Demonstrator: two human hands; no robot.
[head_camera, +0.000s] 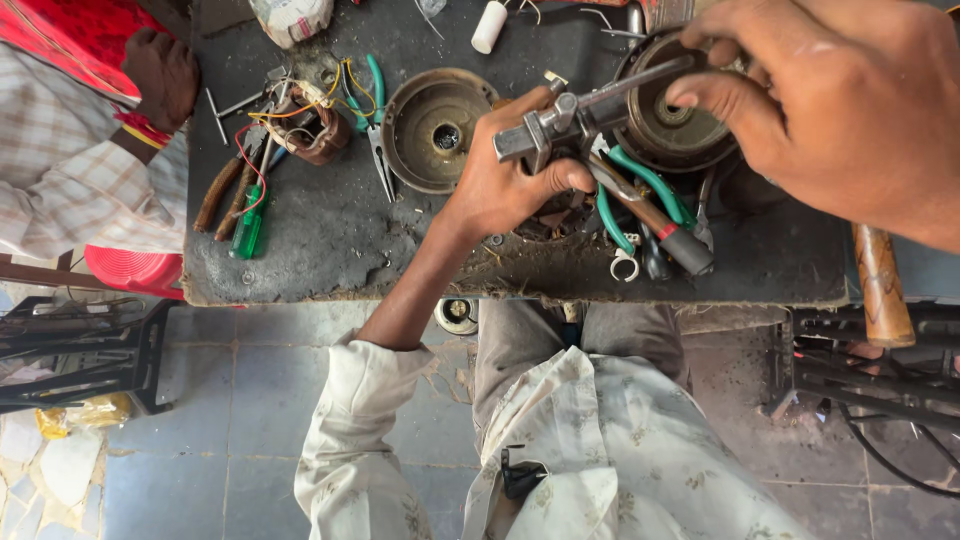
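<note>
Gripping steel puller tool (560, 125), left hand (505, 185) fingers clenched, right hand (820, 95) fingers pinching its threaded rod, round motor housing (690, 135).

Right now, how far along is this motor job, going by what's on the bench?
Done: the motor is apart; an empty round cover lies open side up and a wired winding sits beside it. In hand: the left hand grips a metal puller, while the right hand works at its bar over the other housing. Left: pliers and a screwdriver lie out, parts unassembled.
</note>
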